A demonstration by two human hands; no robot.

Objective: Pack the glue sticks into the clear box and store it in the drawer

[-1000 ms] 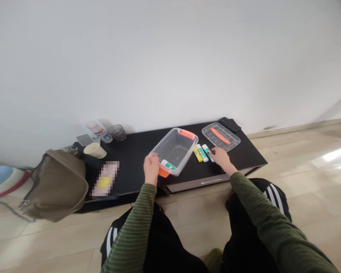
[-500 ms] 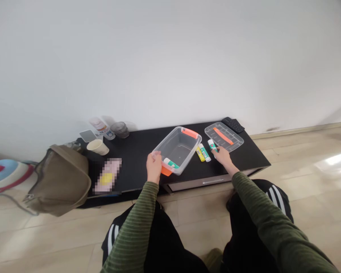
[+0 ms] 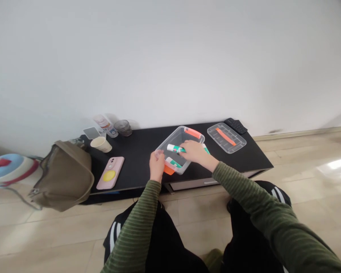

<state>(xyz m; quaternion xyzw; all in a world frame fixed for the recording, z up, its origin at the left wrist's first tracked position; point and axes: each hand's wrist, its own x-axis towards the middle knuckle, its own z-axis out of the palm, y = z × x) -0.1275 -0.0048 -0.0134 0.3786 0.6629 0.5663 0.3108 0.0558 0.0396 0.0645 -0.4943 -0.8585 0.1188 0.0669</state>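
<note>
Above the open mouth of a clear plastic box (image 3: 173,138), the right hand (image 3: 195,152) holds a green-and-white stick (image 3: 173,148) between thumb and fingers, its white end pointing left across the box. At the box's near left corner, the left hand (image 3: 157,165) grips the rim, with the thumb over the edge, beside an orange clasp (image 3: 169,170); a second orange clasp (image 3: 192,132) sits on the far right end. Inside, another green-and-white tube (image 3: 173,162) lies on its side near the left hand. Just beyond the right hand's wrist, outside the box, a bit of green and white (image 3: 206,148) shows; it is probably one more stick, though the hand covers most of it. Right of the box, the clear lid (image 3: 223,144) with its orange handle (image 3: 226,136) lies flat on the black bench (image 3: 139,159), near a dark object with small keys (image 3: 236,125). Well to the left are a pink phone (image 3: 110,173), a paper cup (image 3: 101,144), a glass (image 3: 123,128) and a brown bag (image 3: 66,176).
</note>
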